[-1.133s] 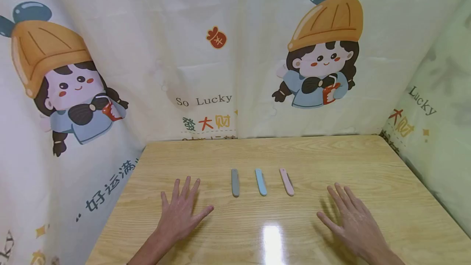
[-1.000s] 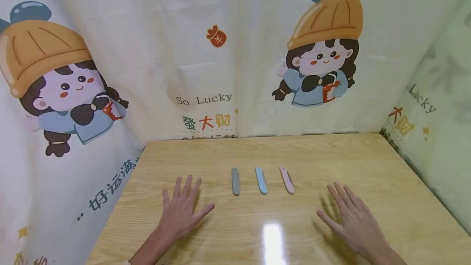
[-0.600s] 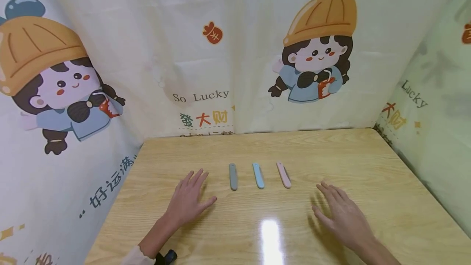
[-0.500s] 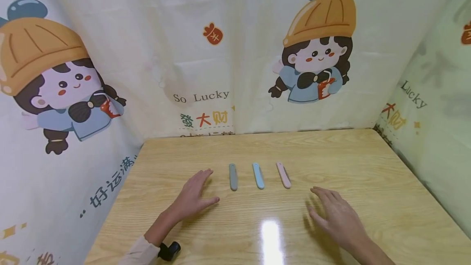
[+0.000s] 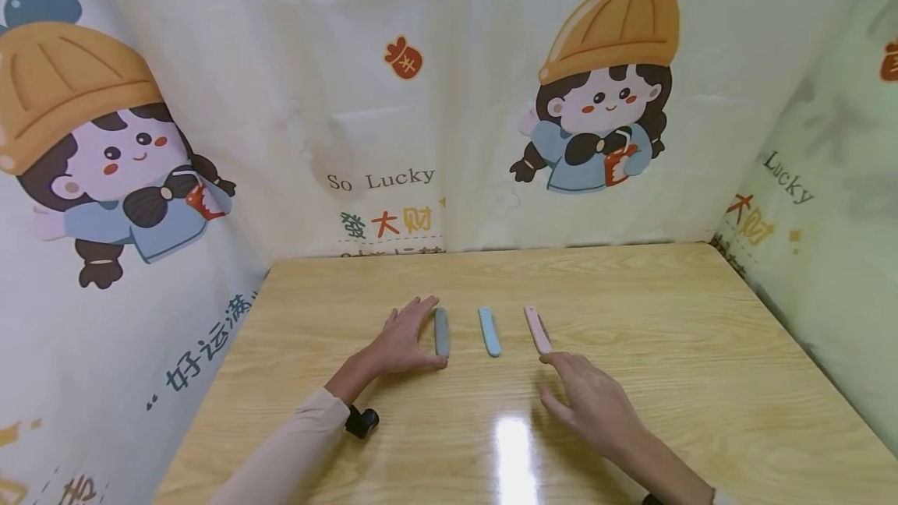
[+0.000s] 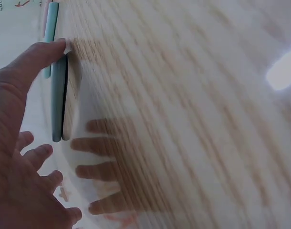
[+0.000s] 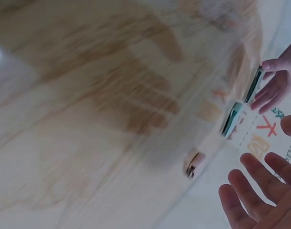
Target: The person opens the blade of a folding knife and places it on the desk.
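Note:
Three slim folding knives lie side by side on the table in the head view: a grey one (image 5: 442, 333), a light blue one (image 5: 489, 332) and a pink one (image 5: 536, 327). My left hand (image 5: 401, 343) reaches around the grey knife, thumb by its near end and fingers by its far end. In the left wrist view the thumb (image 6: 45, 53) tip overlaps the grey knife's end, while the other fingers are apart from it. My right hand (image 5: 592, 400) hovers just in front of the pink knife, fingertips close to its near end, holding nothing.
The wooden table (image 5: 337, 279) has a bright light reflection near its front. A printed curtain (image 5: 477, 100) hangs behind it and along both sides. A black wrist camera (image 5: 362, 422) sits under the left sleeve.
My left hand has moved forward and right to the grey knife. The right hand has moved left toward the pink knife, its spread fingers drawn together. All three knives still lie on the table.

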`<state>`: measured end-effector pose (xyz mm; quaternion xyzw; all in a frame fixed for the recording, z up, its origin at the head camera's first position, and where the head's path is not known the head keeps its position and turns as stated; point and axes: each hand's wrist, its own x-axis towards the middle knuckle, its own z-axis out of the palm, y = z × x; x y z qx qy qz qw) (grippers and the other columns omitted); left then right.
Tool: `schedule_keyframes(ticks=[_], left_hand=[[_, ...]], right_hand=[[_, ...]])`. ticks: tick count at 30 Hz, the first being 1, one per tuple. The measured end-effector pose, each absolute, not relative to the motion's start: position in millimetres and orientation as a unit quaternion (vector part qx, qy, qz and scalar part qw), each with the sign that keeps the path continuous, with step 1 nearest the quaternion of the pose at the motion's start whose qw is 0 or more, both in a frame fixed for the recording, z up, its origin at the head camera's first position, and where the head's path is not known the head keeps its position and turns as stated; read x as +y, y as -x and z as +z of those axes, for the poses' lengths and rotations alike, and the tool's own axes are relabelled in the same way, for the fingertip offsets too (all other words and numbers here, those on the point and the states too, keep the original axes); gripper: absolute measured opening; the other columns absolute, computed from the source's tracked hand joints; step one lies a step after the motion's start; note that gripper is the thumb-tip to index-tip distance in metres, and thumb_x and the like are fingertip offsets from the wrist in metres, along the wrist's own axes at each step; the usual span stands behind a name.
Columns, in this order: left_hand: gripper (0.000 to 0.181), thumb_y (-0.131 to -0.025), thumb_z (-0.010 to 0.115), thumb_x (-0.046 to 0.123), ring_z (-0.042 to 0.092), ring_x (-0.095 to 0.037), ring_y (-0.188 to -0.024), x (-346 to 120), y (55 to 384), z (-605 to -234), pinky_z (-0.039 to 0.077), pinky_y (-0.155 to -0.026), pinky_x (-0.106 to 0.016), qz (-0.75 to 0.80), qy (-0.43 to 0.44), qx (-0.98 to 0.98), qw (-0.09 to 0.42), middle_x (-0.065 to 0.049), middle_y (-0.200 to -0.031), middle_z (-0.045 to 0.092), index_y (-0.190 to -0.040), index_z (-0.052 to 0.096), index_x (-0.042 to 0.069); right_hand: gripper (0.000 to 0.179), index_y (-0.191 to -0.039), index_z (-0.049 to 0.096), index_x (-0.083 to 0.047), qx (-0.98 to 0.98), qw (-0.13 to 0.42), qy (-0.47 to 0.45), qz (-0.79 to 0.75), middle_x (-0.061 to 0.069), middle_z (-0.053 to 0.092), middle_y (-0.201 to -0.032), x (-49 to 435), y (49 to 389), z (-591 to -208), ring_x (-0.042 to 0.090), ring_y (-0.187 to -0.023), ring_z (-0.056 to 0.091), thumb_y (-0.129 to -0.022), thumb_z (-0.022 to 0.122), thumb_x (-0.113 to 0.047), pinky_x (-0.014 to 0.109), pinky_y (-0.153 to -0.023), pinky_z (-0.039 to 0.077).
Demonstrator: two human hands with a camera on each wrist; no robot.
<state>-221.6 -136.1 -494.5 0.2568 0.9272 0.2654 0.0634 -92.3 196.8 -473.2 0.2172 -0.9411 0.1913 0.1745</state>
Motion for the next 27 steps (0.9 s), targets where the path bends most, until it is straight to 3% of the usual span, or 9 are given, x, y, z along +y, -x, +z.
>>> schedule_keyframes(ticks=[7,14,19,27], left_hand=[[0.098,-0.077,0.084,0.051,0.023,-0.035,-0.149,-137,223,-498,0.010,-0.114,-0.069,0.260,-0.261,0.925,0.089,-0.009,-0.159,0.038,-0.155,0.040,0.011],[0.087,-0.073,0.086,0.052,0.037,-0.032,-0.144,-136,222,-492,0.023,-0.114,-0.061,0.240,-0.261,0.933,0.065,-0.007,-0.152,0.048,-0.143,0.056,0.009],[0.089,-0.071,0.088,0.054,0.046,-0.031,-0.137,-131,216,-485,0.037,-0.109,-0.053,0.257,-0.235,0.935,0.063,-0.007,-0.150,0.050,-0.141,0.058,0.008],[0.089,-0.073,0.087,0.054,0.049,-0.037,-0.134,-114,201,-474,0.046,-0.100,-0.055,0.271,-0.244,0.929,0.054,-0.010,-0.149,0.050,-0.141,0.060,0.005]], right_hand=[[0.039,-0.121,0.067,-0.009,-0.942,0.158,-0.213,0.203,0.004,0.071,-0.113,178,97,-476,0.020,-0.101,0.064,-0.086,0.081,-0.020,0.037,-0.069,0.056],[0.036,-0.119,0.068,-0.011,-0.940,0.158,-0.216,0.212,0.002,0.071,-0.113,167,104,-477,0.018,-0.104,0.064,-0.087,0.080,-0.021,0.040,-0.074,0.056],[0.033,-0.117,0.068,-0.010,-0.938,0.151,-0.230,0.213,0.001,0.071,-0.111,163,106,-481,0.017,-0.101,0.065,-0.089,0.078,-0.022,0.038,-0.074,0.056],[0.029,-0.116,0.069,-0.010,-0.932,0.148,-0.265,0.196,0.001,0.070,-0.113,158,107,-482,0.019,-0.101,0.066,-0.091,0.076,-0.022,0.039,-0.080,0.056]])
